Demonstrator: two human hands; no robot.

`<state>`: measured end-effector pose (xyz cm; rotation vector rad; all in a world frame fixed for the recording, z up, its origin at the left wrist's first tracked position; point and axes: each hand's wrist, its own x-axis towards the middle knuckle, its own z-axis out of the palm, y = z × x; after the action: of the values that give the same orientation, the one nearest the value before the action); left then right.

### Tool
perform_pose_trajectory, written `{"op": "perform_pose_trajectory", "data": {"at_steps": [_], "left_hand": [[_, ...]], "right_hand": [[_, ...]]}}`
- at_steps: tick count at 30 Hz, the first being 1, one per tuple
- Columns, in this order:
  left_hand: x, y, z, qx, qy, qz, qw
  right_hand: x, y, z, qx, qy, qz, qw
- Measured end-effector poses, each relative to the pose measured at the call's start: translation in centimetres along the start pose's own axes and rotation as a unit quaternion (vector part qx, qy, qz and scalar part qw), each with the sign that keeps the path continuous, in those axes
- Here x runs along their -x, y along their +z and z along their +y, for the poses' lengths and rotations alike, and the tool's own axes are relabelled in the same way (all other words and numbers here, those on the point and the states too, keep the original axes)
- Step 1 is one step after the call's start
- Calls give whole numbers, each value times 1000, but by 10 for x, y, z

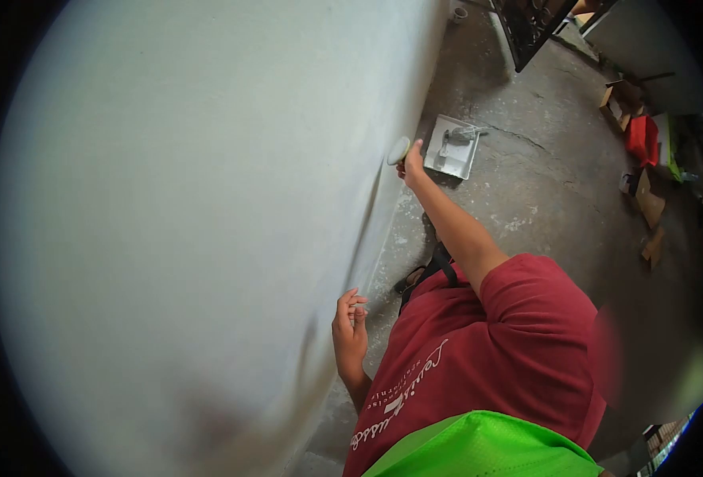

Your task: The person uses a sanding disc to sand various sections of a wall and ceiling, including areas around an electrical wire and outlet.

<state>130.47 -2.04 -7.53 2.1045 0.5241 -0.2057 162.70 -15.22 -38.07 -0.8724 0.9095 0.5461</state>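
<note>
My right hand (pixel 413 163) reaches out beside the pale wall (pixel 208 175), its fingers closed round a small round whitish object (pixel 399 151). The object is at the wall's edge in this view; whether it touches the surface is unclear. My left hand (pixel 350 330) is nearer my body, close to the wall, with loosely curled fingers apart and nothing visible in them. Beyond my right hand, a white tray (pixel 468 165) lies on the floor with a greyish tool (pixel 459 137) in it.
The concrete floor (pixel 518 187) has white specks. At the right lie a red object (pixel 642 141), an open cardboard box (pixel 623 106) and cardboard pieces (pixel 650 199). A dark metal frame (pixel 522 36) and a small cup-like container (pixel 459 13) are at the top.
</note>
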Motion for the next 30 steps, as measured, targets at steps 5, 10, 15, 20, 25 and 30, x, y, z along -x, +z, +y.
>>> {"op": "perform_pose_trajectory", "data": {"at_steps": [5,10,15,20,25,30], "left_hand": [[18,-3,-20,2,-19,-1,1000],[42,-2,-73,-52,-70,-7,996],[94,-9,-124,-136,-89,-64,985],[180,-22,-195,-106,-72,-29,991],[293,-31,-300,-78,-98,36,992],[379,-32,-376,-99,-186,48,976]], "right_hand": [[6,-48,37,-19,34,-12,999],[44,-42,51,56,-40,11,998],[151,-19,54,62,-147,-107,981],[267,4,96,60,-277,-189,940],[384,40,157,181,-489,-193,831],[447,73,208,346,-762,-109,536]]}}
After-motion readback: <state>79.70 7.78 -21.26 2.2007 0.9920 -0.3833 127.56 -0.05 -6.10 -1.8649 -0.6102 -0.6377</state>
